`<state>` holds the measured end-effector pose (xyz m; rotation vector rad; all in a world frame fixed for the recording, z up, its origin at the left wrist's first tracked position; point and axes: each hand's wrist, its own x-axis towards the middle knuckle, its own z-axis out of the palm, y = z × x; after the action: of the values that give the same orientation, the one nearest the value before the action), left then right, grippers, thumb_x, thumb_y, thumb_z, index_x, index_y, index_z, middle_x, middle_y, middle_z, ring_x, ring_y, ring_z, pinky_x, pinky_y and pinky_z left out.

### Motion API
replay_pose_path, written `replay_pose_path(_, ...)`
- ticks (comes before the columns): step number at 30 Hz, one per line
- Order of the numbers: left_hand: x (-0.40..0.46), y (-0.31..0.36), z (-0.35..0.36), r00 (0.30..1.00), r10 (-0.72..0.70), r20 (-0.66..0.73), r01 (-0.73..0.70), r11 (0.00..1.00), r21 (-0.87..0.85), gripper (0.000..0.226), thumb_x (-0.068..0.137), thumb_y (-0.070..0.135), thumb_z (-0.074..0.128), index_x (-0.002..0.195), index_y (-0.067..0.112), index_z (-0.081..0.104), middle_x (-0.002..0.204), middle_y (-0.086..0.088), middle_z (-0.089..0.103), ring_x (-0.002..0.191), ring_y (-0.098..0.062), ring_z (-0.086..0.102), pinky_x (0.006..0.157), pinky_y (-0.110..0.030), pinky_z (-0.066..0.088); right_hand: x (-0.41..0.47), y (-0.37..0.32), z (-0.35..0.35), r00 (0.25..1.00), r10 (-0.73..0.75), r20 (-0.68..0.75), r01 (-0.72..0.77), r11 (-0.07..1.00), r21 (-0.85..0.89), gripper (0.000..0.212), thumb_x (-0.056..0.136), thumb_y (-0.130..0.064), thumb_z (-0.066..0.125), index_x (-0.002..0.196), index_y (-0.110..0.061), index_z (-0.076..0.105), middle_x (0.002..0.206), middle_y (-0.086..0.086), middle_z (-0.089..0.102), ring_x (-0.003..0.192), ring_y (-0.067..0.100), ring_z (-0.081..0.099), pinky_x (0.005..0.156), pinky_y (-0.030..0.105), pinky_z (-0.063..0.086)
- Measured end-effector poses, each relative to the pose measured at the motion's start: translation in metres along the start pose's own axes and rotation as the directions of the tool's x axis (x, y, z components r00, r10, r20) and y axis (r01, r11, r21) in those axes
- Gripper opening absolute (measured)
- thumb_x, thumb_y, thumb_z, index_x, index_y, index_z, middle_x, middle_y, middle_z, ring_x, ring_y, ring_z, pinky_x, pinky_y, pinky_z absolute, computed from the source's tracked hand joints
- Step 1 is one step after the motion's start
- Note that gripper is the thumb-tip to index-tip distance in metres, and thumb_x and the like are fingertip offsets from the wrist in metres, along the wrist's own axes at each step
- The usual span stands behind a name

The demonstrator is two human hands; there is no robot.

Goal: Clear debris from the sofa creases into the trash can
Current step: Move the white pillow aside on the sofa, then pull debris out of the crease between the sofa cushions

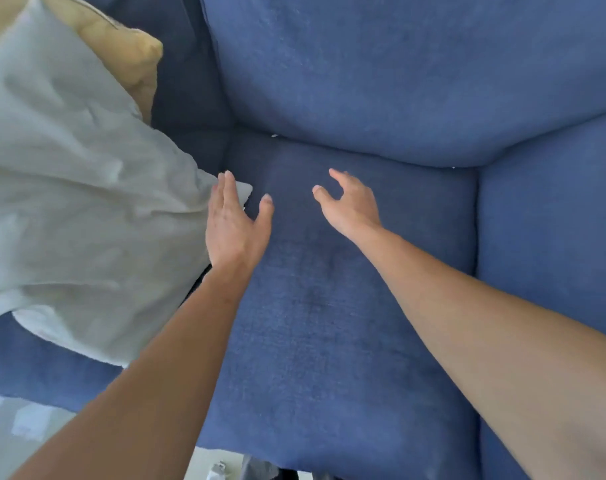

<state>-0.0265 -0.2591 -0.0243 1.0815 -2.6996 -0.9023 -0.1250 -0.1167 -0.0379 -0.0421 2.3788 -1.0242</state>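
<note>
A blue sofa seat cushion (329, 323) fills the middle of the head view, with the back cushion (381, 74) above it. A small white scrap of debris (274, 135) lies in the crease between them, and another tiny white speck (453, 167) sits in the crease further right. My left hand (230, 225) hovers open over the seat, its fingers against the corner of a white pillow (69, 202). My right hand (351, 202) is open above the seat, fingers curled and spread, empty. No trash can is in view.
A yellow pillow (128, 53) lies behind the white one at the upper left. A second blue seat cushion (554, 220) adjoins on the right. Pale floor (24, 431) shows at the lower left below the sofa's front edge.
</note>
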Motion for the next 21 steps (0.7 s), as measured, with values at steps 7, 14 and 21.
replay_pose_path(7,0.072,-0.009,0.032,0.956,0.135,0.259,-0.194,0.957,0.216,0.068,0.1,0.041,0.05,0.153,0.006,0.026,0.162,-0.01,0.022,0.15,-0.024,0.016,0.122,-0.04,0.02,0.031,0.021,0.015,0.992,-0.075,-0.105,0.053,0.978,-0.203,0.064,0.095,-0.054,0.049,0.151,-0.028,0.033,0.164,0.0,0.018,0.152,0.026,0.006,0.124,0.044,0.012)
replay_pose_path(14,0.152,-0.015,0.073,0.927,0.208,0.312,-0.294,0.92,0.26,0.067,0.098,0.044,0.052,0.149,0.003,0.035,0.157,-0.015,0.032,0.147,-0.027,0.024,0.121,-0.039,0.023,0.071,0.024,0.058,0.997,-0.028,0.07,0.062,0.826,-0.56,0.108,0.066,-0.095,0.035,0.153,-0.043,-0.003,0.166,-0.003,-0.011,0.151,0.03,-0.016,0.115,0.067,-0.008)
replay_pose_path(21,0.197,-0.011,0.108,0.943,0.229,0.242,-0.266,0.955,0.132,0.047,0.091,0.042,0.061,0.122,0.006,0.06,0.126,-0.016,0.06,0.116,-0.034,0.057,0.096,-0.038,0.048,0.089,0.033,0.07,0.964,0.151,0.218,0.039,0.733,-0.679,0.112,0.067,-0.097,0.027,0.149,-0.04,-0.022,0.158,0.001,-0.034,0.145,0.033,-0.033,0.111,0.071,-0.014)
